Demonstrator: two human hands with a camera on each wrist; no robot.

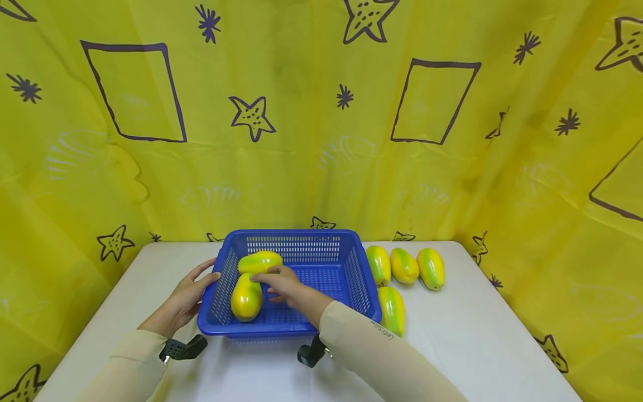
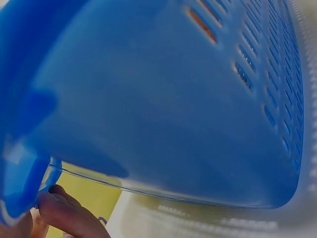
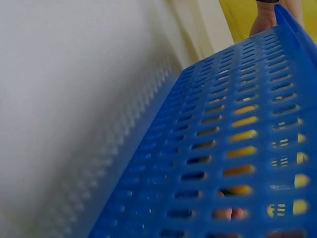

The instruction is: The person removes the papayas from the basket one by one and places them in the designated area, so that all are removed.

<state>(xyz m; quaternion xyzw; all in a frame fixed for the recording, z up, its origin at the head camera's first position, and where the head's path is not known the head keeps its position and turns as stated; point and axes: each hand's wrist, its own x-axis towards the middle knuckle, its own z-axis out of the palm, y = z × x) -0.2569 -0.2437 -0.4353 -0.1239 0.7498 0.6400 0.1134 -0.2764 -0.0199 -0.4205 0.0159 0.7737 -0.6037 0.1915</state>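
Note:
A blue plastic basket (image 1: 288,328) with slotted walls stands on the table. My left hand (image 1: 186,296) grips its left rim, the thumb over the edge; in the left wrist view the fingers (image 2: 69,213) curl at the rim beside the smooth basket corner (image 2: 148,114). Two yellow-green papayas lie at the basket's left side: a rear papaya (image 1: 260,261) lying crosswise and a front papaya (image 1: 246,301) pointing lengthwise. Over the basket, my right hand (image 1: 285,286) has loosely extended fingers, one reaching the front papaya's upper end. The basket's front wall (image 3: 163,134) mostly hides this hand in the right wrist view.
Right of the basket, a papaya (image 1: 378,264) lies against its side, with a middle papaya (image 1: 404,266), a far-right papaya (image 1: 431,269) and a front-right papaya (image 1: 392,310) nearby. A white table (image 1: 482,335) supports everything. Yellow patterned curtains (image 1: 301,167) hang behind and at both sides.

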